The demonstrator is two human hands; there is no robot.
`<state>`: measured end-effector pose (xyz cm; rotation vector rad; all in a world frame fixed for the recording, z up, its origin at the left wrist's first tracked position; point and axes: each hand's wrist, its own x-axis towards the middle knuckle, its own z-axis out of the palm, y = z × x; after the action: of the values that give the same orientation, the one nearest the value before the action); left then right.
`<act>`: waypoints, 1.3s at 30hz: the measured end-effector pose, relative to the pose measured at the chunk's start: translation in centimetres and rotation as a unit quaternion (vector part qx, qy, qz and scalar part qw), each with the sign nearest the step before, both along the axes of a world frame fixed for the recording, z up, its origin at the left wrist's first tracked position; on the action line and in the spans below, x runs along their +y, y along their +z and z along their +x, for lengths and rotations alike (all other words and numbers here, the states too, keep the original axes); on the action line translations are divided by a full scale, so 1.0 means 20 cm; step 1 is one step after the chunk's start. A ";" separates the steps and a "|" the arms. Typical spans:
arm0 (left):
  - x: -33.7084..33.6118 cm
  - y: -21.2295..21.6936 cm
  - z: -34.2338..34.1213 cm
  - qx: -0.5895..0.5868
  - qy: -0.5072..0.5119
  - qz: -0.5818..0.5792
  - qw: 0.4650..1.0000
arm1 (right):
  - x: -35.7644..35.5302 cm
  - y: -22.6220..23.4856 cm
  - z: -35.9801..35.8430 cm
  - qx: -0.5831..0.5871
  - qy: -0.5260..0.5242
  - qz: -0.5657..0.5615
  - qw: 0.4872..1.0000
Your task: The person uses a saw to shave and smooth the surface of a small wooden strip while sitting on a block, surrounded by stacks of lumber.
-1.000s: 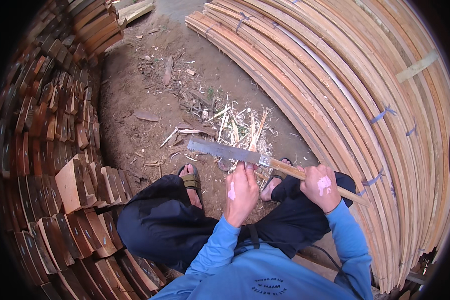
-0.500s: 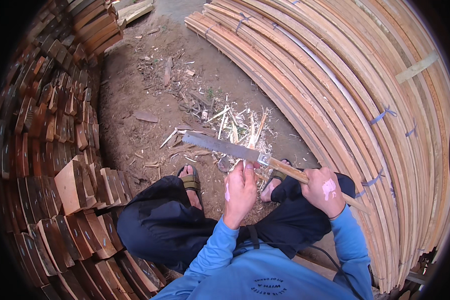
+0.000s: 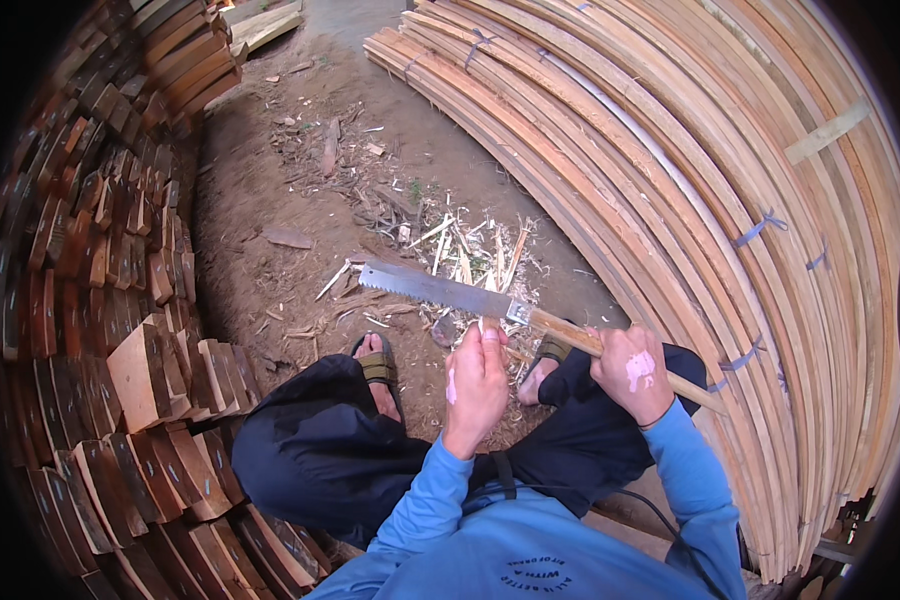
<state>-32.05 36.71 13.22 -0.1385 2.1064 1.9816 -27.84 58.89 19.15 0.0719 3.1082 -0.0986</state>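
Observation:
My right hand (image 3: pixel 632 375) is closed round the long wooden handle (image 3: pixel 565 332) of a handsaw. Its grey toothed blade (image 3: pixel 435 288) points to the far left, with the teeth on the near side. Below the blade's handle end, my left hand (image 3: pixel 478 385) is closed, thumb up, near the metal clamp (image 3: pixel 518 312). A small pale tip, like wood, shows above the left thumb; the rest of what the fingers hold is hidden.
Stacked brown timber blocks (image 3: pixel 135 375) rise on the left. Long bundled wood strips (image 3: pixel 610 180), tied with blue bands, fill the right. Pale splinters and shavings (image 3: pixel 470 250) litter the dirt ground beyond my sandalled feet (image 3: pixel 375 370). Dark trousers (image 3: pixel 330 460) cover my bent knees.
The saw and my right hand have shifted slightly left and towards the near side. My left hand stays almost in place, and the view has moved a little.

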 end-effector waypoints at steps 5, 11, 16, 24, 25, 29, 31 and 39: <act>0.02 0.04 0.04 0.050 -0.022 -0.007 0.998 | 0.11 -0.01 -0.10 0.037 -0.050 0.035 0.997; -0.01 -0.05 -0.01 -0.091 -0.022 0.189 0.978 | 0.03 0.08 -0.10 0.029 -0.056 -0.081 0.995; -0.06 0.06 -0.02 -0.199 -0.047 0.359 0.911 | 0.01 0.13 -0.07 0.007 0.001 -0.061 0.998; -0.06 0.07 -0.01 -0.136 -0.073 0.265 0.952 | 0.06 0.04 -0.11 0.021 -0.022 -0.021 0.999; -0.06 0.07 -0.01 -0.120 -0.084 0.243 0.959 | 0.09 0.01 -0.11 0.048 -0.023 -0.002 0.999; -0.05 0.18 0.03 -0.141 -0.108 0.326 0.928 | 0.15 0.03 -0.14 0.057 -0.049 0.011 0.997; -0.08 0.12 0.00 -0.168 -0.068 0.354 0.918 | 0.12 0.10 -0.15 0.052 -0.041 -0.047 0.997; -0.06 0.12 0.00 -0.185 -0.053 0.348 0.917 | 0.04 0.19 -0.05 -0.001 0.000 -0.052 0.999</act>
<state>-32.13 35.50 15.56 -0.2331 1.0778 2.2817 -28.89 59.61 22.96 0.0685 3.0946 -0.2600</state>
